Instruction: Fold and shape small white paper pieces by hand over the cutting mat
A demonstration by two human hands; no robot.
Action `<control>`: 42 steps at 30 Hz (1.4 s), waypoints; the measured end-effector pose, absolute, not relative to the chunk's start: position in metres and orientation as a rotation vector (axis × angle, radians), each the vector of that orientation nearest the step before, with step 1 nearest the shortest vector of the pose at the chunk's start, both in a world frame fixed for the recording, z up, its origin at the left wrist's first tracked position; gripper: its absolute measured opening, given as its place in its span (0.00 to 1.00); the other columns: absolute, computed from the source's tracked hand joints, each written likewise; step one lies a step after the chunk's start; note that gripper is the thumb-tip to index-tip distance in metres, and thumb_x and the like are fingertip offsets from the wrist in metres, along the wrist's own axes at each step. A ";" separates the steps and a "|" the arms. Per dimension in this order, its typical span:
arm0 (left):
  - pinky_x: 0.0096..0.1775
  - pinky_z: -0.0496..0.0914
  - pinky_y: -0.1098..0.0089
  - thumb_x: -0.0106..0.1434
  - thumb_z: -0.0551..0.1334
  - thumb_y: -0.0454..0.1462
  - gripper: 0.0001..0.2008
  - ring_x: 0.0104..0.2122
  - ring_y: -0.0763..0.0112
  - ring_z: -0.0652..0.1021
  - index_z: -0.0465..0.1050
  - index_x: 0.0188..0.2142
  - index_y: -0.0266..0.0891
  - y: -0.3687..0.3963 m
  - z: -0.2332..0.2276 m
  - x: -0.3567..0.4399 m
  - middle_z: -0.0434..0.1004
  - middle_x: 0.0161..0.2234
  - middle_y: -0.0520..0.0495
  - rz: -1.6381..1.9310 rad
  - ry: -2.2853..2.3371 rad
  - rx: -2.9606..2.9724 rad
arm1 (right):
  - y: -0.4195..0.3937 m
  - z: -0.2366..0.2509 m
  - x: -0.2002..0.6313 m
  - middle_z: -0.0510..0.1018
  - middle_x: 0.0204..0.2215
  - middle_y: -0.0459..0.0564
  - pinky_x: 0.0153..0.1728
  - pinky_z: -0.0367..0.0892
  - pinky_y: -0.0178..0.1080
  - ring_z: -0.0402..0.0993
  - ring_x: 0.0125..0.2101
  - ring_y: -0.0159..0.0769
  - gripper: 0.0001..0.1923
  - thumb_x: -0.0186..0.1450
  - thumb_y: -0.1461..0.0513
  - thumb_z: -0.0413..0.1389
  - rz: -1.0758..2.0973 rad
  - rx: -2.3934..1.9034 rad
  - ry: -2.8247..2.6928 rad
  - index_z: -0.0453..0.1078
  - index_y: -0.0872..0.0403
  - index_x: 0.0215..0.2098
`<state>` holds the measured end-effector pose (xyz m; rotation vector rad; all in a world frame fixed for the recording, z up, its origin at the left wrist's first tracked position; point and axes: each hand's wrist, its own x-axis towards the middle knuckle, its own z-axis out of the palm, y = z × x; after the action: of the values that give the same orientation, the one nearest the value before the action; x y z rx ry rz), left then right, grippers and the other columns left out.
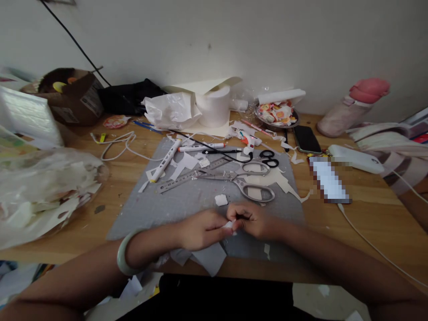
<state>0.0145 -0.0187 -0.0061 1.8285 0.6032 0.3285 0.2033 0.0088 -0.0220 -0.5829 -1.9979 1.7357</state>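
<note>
**Pinching a paper scrap over the grey mat**

I keep both grips tight: my left hand [200, 229] and right hand [252, 220] pinch one small white paper scrap [230, 225] at the near edge of the grey cutting mat [187, 200]. I judge short, fingertip-only moves best. Beyond, mid-mat, large silver scissors [245, 178] lie clear.

Home craft desk [368, 214]: scissors [249, 178], paper scraps [187, 162]

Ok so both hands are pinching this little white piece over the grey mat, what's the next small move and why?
Probably keep the pinch and lift the small white piece slightly toward the camera. The left hand and right hand cover most of it, so its edges cannot be seen. The scissors and ruler lie on the grey mat, apart from both hands.
</note>
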 end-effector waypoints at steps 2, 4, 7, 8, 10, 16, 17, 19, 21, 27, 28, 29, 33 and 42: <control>0.22 0.51 0.75 0.67 0.44 0.46 0.21 0.18 0.79 0.53 0.50 0.21 0.38 -0.020 -0.007 0.014 0.46 0.18 0.57 0.345 0.538 1.860 | 0.007 -0.024 0.202 0.62 0.22 0.41 0.26 0.54 0.32 0.57 0.23 0.26 0.25 0.59 0.43 0.52 1.944 -0.530 -1.884 0.60 0.56 0.25; 0.22 0.51 0.75 0.67 0.45 0.46 0.20 0.18 0.79 0.53 0.50 0.21 0.38 -0.019 -0.008 0.012 0.47 0.17 0.57 0.364 0.526 1.869 | 0.007 -0.025 0.202 0.62 0.22 0.41 0.24 0.55 0.31 0.57 0.22 0.25 0.24 0.60 0.44 0.53 2.116 -0.531 -1.694 0.60 0.56 0.26; 0.22 0.52 0.75 0.65 0.46 0.47 0.20 0.19 0.79 0.55 0.51 0.21 0.38 -0.017 -0.009 0.011 0.49 0.18 0.57 0.348 0.625 1.821 | 0.008 -0.026 0.203 0.64 0.24 0.42 0.24 0.56 0.31 0.58 0.22 0.25 0.22 0.61 0.45 0.52 2.139 -0.608 -1.518 0.60 0.56 0.28; 0.23 0.53 0.75 0.65 0.46 0.47 0.20 0.19 0.79 0.56 0.52 0.21 0.38 -0.015 -0.009 0.011 0.49 0.18 0.56 0.331 0.671 1.793 | 0.008 -0.026 0.203 0.64 0.24 0.43 0.24 0.56 0.31 0.59 0.23 0.25 0.21 0.61 0.46 0.53 2.120 -0.643 -1.507 0.60 0.56 0.28; 0.23 0.53 0.75 0.65 0.46 0.47 0.20 0.20 0.78 0.56 0.54 0.22 0.37 -0.013 -0.008 0.012 0.50 0.19 0.56 0.300 0.736 1.735 | 0.009 -0.026 0.203 0.63 0.25 0.42 0.25 0.56 0.31 0.58 0.23 0.24 0.21 0.58 0.46 0.57 2.078 -0.692 -1.541 0.59 0.55 0.28; 0.23 0.52 0.75 0.65 0.46 0.47 0.21 0.20 0.79 0.55 0.52 0.20 0.38 -0.011 -0.004 0.015 0.49 0.18 0.57 0.251 0.747 1.695 | 0.007 -0.027 0.202 0.60 0.24 0.41 0.27 0.53 0.32 0.56 0.25 0.26 0.22 0.58 0.44 0.55 1.859 -0.747 -1.812 0.59 0.55 0.30; 0.23 0.52 0.76 0.65 0.46 0.47 0.21 0.20 0.79 0.55 0.52 0.20 0.38 -0.011 -0.004 0.015 0.49 0.18 0.57 0.249 0.741 1.710 | 0.007 -0.027 0.202 0.61 0.23 0.41 0.27 0.53 0.32 0.56 0.25 0.27 0.23 0.59 0.43 0.52 1.787 -0.740 -1.885 0.59 0.55 0.29; 0.23 0.51 0.76 0.65 0.46 0.47 0.21 0.19 0.79 0.55 0.52 0.20 0.38 -0.011 -0.004 0.015 0.48 0.18 0.57 0.254 0.722 1.748 | 0.007 -0.027 0.202 0.61 0.23 0.42 0.28 0.53 0.33 0.56 0.26 0.28 0.25 0.61 0.41 0.48 1.659 -0.694 -2.020 0.59 0.55 0.27; 0.22 0.51 0.75 0.65 0.46 0.47 0.21 0.19 0.79 0.55 0.52 0.20 0.38 -0.012 -0.005 0.015 0.48 0.18 0.57 0.253 0.706 1.762 | 0.008 -0.028 0.202 0.61 0.23 0.42 0.28 0.53 0.34 0.56 0.26 0.28 0.26 0.62 0.41 0.45 1.623 -0.636 -2.076 0.59 0.55 0.26; 0.22 0.53 0.76 0.63 0.48 0.46 0.19 0.19 0.79 0.56 0.53 0.20 0.38 -0.013 -0.004 0.013 0.52 0.17 0.57 0.227 0.718 1.598 | 0.014 -0.027 0.205 0.65 0.24 0.43 0.28 0.58 0.33 0.61 0.25 0.27 0.23 0.63 0.44 0.48 2.091 -0.573 -1.729 0.61 0.56 0.30; 0.22 0.54 0.76 0.63 0.48 0.46 0.19 0.19 0.79 0.56 0.54 0.20 0.38 -0.013 -0.004 0.013 0.52 0.17 0.56 0.226 0.725 1.575 | 0.015 -0.027 0.205 0.66 0.25 0.44 0.28 0.59 0.33 0.62 0.25 0.27 0.23 0.63 0.44 0.48 2.136 -0.570 -1.674 0.61 0.56 0.30; 0.22 0.54 0.76 0.62 0.48 0.46 0.19 0.19 0.79 0.57 0.54 0.21 0.37 -0.013 -0.005 0.013 0.53 0.17 0.56 0.220 0.733 1.567 | 0.015 -0.026 0.206 0.67 0.25 0.44 0.28 0.60 0.33 0.63 0.25 0.27 0.23 0.62 0.44 0.49 2.162 -0.579 -1.638 0.61 0.56 0.30; 0.22 0.53 0.76 0.63 0.48 0.45 0.19 0.19 0.79 0.56 0.53 0.19 0.38 -0.012 -0.006 0.014 0.51 0.17 0.56 0.193 0.711 1.628 | 0.012 -0.026 0.205 0.64 0.25 0.41 0.28 0.58 0.31 0.60 0.26 0.25 0.21 0.55 0.47 0.60 2.105 -0.646 -1.669 0.59 0.55 0.29; 0.23 0.54 0.75 0.64 0.47 0.44 0.20 0.19 0.79 0.57 0.53 0.19 0.37 -0.013 -0.004 0.014 0.52 0.17 0.56 0.191 0.738 1.624 | 0.012 -0.028 0.205 0.65 0.23 0.42 0.29 0.57 0.34 0.59 0.26 0.27 0.22 0.60 0.45 0.52 1.773 -0.647 -1.946 0.59 0.55 0.25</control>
<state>0.0136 -0.0131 -0.0042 1.6242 0.7378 0.1910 0.2049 0.0121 -0.0281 -0.6470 -1.9464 1.7732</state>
